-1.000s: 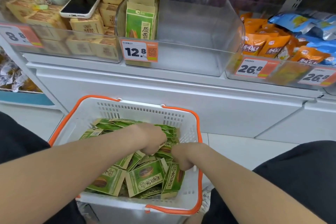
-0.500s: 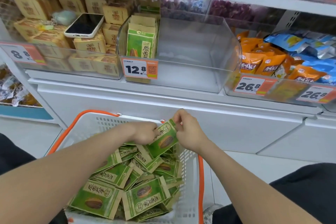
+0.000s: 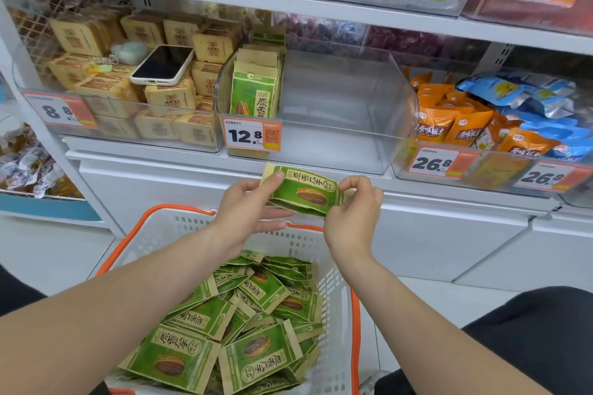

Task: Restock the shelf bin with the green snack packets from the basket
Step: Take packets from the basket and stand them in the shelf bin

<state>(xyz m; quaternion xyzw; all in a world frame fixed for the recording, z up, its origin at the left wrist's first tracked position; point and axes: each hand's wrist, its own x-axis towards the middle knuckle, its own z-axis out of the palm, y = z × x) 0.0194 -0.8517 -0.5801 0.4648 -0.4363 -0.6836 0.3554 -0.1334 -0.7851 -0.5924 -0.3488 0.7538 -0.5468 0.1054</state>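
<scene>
White shop shelf point(image 3: 321, 14) with clear, glossy plastic tubs along its front edge. The middle shelf bin point(image 3: 353, 144) has rounded corners and a few flat paper packets point(image 3: 255, 96) standing upright against its left wall. Just below the bin's front edge, both hands hold one green snack packet point(image 3: 305, 194) flat and sideways. The left hand point(image 3: 247, 212) pinches its left end with thumb on top; the right hand point(image 3: 353, 212) pinches the right end with curled fingers. Beneath, a white perforated basket point(image 3: 179, 221) with an orange rim holds a loose heap of matching packets point(image 3: 256, 330).
</scene>
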